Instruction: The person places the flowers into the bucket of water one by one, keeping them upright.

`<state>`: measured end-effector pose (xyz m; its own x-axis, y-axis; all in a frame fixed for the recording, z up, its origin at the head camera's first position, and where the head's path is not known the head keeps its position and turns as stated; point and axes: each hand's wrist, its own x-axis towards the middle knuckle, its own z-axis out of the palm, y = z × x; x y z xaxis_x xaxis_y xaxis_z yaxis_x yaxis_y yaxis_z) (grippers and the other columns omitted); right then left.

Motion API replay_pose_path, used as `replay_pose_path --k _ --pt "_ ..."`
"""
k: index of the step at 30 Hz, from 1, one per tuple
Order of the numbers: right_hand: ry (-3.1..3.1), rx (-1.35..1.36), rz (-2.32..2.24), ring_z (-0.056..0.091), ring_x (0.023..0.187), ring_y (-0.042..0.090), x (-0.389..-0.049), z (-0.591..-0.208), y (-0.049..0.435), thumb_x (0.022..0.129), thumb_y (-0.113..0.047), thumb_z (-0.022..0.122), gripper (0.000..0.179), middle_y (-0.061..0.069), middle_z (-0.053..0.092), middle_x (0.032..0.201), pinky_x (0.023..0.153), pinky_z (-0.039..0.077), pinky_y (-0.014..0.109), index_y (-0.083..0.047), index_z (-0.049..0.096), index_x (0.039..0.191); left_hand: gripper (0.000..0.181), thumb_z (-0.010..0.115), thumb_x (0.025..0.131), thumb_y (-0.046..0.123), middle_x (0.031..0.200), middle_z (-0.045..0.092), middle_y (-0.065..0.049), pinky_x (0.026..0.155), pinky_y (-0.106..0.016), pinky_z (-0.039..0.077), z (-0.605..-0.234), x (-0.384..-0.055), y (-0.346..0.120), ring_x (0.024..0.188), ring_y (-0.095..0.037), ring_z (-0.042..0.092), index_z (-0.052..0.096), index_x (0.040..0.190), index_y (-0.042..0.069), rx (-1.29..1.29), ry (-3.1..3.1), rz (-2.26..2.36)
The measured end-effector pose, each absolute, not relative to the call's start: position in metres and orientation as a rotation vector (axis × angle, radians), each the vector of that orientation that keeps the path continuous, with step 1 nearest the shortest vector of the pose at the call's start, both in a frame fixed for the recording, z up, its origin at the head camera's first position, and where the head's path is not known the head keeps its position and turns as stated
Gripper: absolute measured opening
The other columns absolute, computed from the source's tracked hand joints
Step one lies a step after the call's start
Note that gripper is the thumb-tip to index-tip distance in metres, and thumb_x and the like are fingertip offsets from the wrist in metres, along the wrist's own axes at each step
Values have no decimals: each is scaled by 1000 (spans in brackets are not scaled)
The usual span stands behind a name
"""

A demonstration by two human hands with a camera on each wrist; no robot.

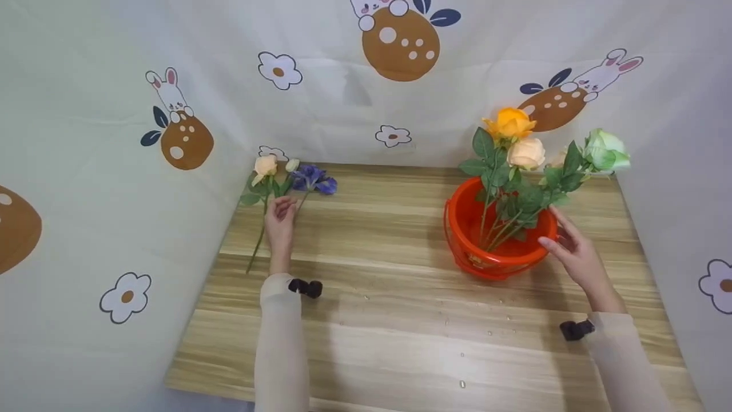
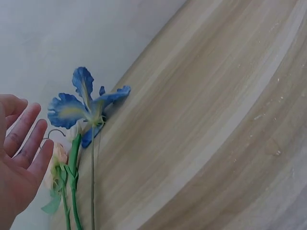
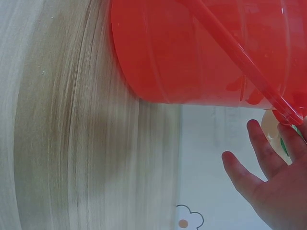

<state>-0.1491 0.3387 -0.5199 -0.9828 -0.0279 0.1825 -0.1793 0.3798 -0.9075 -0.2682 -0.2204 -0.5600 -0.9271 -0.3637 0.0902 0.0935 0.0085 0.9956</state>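
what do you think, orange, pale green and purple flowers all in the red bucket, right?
Not quite: the purple flower is outside the red bucket, near the left hand, as the head view shows. The orange flower and pale green flower are in it.

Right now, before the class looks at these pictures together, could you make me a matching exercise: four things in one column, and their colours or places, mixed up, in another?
Things
1. Bucket
2. Blue-purple flower
3. Orange flower
4. Right hand

Colours and places
A. Standing in the bucket
B. At the bucket's edge
C. Red
D. Outside the bucket, near the left hand

Right pairs: 1-C, 2-D, 3-A, 4-B
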Motion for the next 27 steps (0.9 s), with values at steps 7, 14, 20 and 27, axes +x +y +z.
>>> replay_pose_path --k 7,14,20,27 --pt "-2506 182 1654 50 108 -8 -150 -519 339 90 -3 60 63 25 30 148 84 45 6 -6 32 146 33 57 90 -3 124 55 -29 98 -30 41 -574 -268 -227 117 -36 52 52 120 -13 309 -2035 -1988" --pt "-2493 184 1668 50 110 -8 -150 -518 337 90 -3 60 62 25 28 149 86 44 6 -5 32 146 46 60 91 5 135 50 -22 106 -37 38 -598 -275 -239 125 -31 46 47 133 -5 379 -2165 -1982" --pt "-2486 188 1674 48 113 -7 -157 -533 345 90 -2 61 64 23 26 151 88 42 5 -8 32 146 49 60 91 6 139 45 -22 109 -39 34 -609 -277 -244 130 -33 40 43 136 -4 391 -2197 -1981" --pt "-2492 174 1682 46 114 -8 -161 -548 353 90 -2 60 66 16 25 153 89 42 6 -13 31 148 50 60 88 -1 140 42 -24 104 -39 41 -615 -277 -240 130 -32 41 42 135 -7 435 -2243 -2056"
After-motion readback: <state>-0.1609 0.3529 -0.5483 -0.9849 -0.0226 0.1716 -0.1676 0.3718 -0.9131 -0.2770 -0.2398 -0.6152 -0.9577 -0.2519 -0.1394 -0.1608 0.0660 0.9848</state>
